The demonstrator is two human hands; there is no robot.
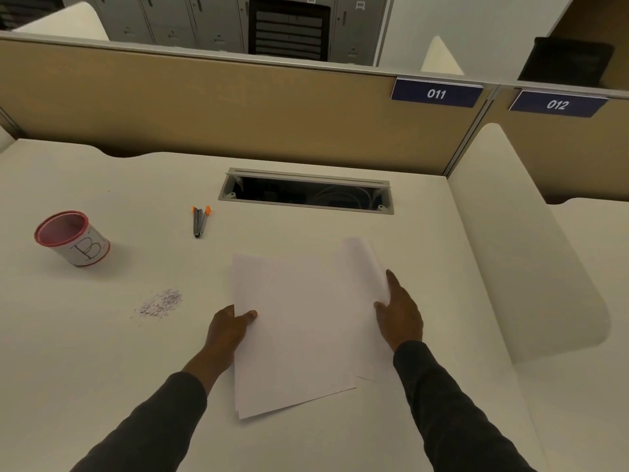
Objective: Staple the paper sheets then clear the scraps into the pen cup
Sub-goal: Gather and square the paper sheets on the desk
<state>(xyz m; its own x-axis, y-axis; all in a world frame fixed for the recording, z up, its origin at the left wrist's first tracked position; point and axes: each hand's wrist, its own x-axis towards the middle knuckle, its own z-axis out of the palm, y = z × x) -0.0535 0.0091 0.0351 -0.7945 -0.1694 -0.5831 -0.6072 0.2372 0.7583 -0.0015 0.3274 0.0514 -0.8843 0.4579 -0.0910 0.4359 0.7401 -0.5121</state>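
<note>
White paper sheets [299,328] lie in a loose, slightly fanned stack on the desk in front of me. My left hand [229,327] pinches their left edge, thumb on top. My right hand [400,311] holds the right edge, where a sheet curls upward. A small grey stapler with orange ends [200,221] lies beyond the sheets to the left, untouched. A pile of tiny paper scraps [161,303] sits on the desk left of my left hand. The pen cup [73,238], white with a red rim and a letter B, stands at the far left, seemingly empty.
A rectangular open cable slot [306,195] is set in the white desk [102,352] behind the sheets. A tan partition [238,107] closes the far side, with signs 011 and 012. A white rounded divider [531,267] borders the right side.
</note>
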